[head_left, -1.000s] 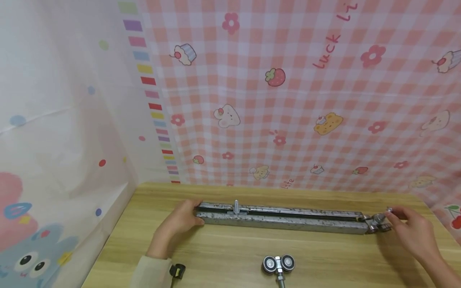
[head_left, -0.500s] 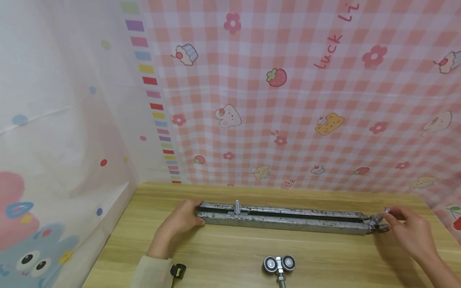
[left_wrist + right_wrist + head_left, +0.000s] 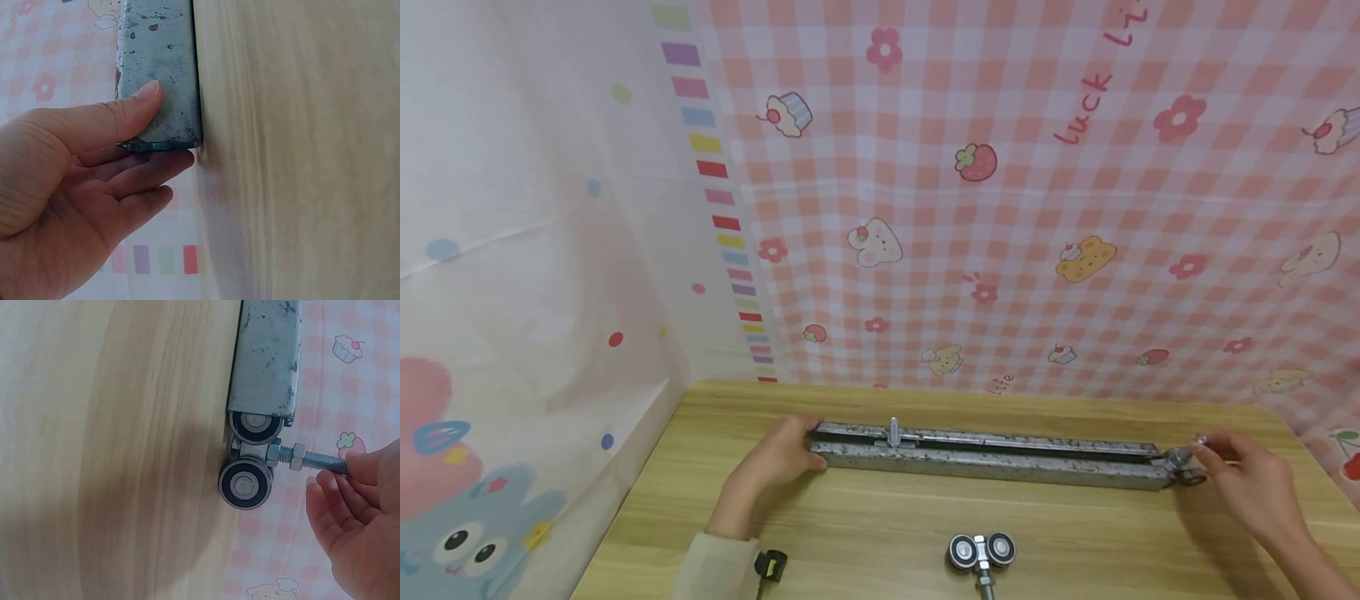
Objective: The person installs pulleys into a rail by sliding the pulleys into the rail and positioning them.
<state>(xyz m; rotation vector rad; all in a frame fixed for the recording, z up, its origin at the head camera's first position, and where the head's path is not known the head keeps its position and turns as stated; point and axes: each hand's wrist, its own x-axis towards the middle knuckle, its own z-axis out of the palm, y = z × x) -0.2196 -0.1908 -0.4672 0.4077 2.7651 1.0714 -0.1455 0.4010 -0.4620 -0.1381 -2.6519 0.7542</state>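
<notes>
A scuffed grey metal track (image 3: pixel 992 465) with a slot along its top lies across the back of the table. My left hand (image 3: pixel 786 454) holds its left end; in the left wrist view the thumb presses the near side face, and some fingers pass behind the end. At the other end, my right hand (image 3: pixel 1255 479) pinches the threaded bolt (image 3: pixel 319 461) of a roller trolley (image 3: pixel 245 484). One visible wheel (image 3: pixel 255 422) of that trolley is partly inside the track's mouth, while the other is outside. Another bolt (image 3: pixel 893 431) stands up from the slot near the left end.
A second roller trolley (image 3: pixel 981 552) lies in front of the track, its bolt toward me. By the left sleeve (image 3: pixel 715 567) sits a small black object (image 3: pixel 770 565). A pink checked cloth (image 3: pixel 1000 208) hangs behind the wooden table (image 3: pixel 865 525).
My right hand has moved slightly left, bringing the trolley closer into the track's right end. The left hand keeps its hold in the same place.
</notes>
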